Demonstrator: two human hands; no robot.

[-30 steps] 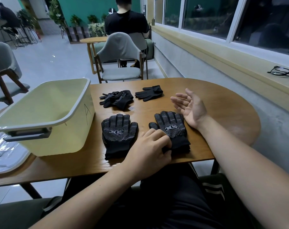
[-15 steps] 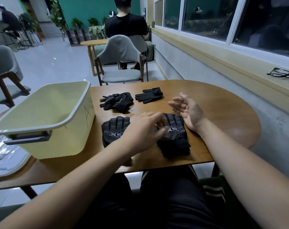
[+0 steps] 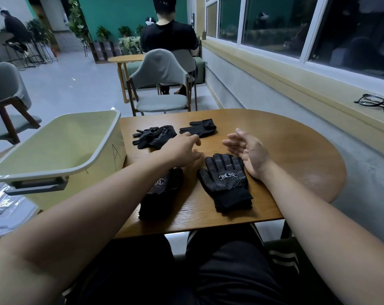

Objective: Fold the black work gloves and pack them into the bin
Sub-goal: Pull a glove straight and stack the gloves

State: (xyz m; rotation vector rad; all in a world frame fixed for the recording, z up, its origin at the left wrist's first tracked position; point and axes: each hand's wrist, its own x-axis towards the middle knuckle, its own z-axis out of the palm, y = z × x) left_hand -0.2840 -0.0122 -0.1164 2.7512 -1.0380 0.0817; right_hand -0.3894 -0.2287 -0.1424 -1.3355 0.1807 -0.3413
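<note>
Two black dotted work gloves lie flat near the table's front edge: the right one point(image 3: 225, 181) fully visible, the left one point(image 3: 162, 190) partly under my left forearm. Farther back lie a crumpled glove bundle point(image 3: 154, 136) and a plain black glove point(image 3: 199, 128). My left hand point(image 3: 183, 151) hovers between the near and far gloves, fingers relaxed, holding nothing. My right hand point(image 3: 247, 150) rests on its edge beside the right glove, palm turned left, fingers loosely open and empty. The pale green bin point(image 3: 61, 148) stands at the table's left, and no gloves show inside it.
The wooden table point(image 3: 296, 155) has a rounded right end near the wall. Glasses point(image 3: 376, 103) lie on the window ledge. A grey chair point(image 3: 162, 84) stands behind the table, with a seated person beyond. A clear plastic lid point(image 3: 6, 205) lies left of the bin.
My left hand has left the right glove's cuff and moved forward across the table toward the far gloves. My right hand stayed almost still.
</note>
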